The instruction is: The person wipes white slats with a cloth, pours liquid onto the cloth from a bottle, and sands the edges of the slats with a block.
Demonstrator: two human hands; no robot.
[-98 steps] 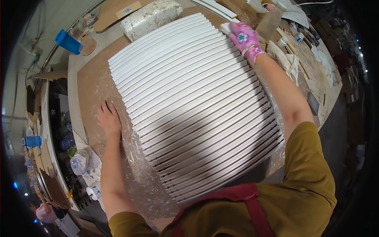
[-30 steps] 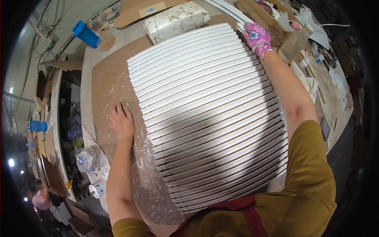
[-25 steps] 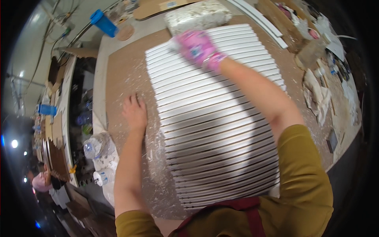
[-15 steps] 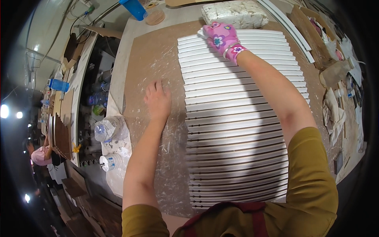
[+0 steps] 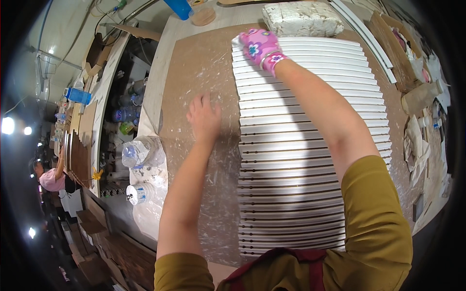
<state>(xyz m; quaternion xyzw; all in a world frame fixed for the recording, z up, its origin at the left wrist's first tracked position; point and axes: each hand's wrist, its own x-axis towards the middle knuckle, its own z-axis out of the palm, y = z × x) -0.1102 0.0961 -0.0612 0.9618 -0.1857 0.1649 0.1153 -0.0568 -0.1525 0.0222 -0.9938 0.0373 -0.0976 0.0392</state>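
Observation:
White moulded strips (image 5: 310, 111) lie side by side in a long row on a brown board (image 5: 194, 63). At the far left corner of the row is my right hand (image 5: 259, 48), in a pink flowered glove. Its fingers are closed round a small white wad (image 5: 237, 40), perhaps cloth; most of it is hidden under the glove. My bare left hand (image 5: 205, 118) rests on the brown board, left of the strips and apart from them. Its fingers are stretched out and hold nothing.
Behind the strips lies a white, stained block-shaped bundle (image 5: 303, 19). Long white strips (image 5: 369, 43) and a cardboard box (image 5: 393, 48) stand at the far right. A large clear bottle (image 5: 141, 153) and a white tub (image 5: 138, 194) sit left. A person (image 5: 52, 179) works farther off.
My right hand has slid toward the left end of the far strips with the white wad. My left hand stays on the board. The whole view has shifted slightly.

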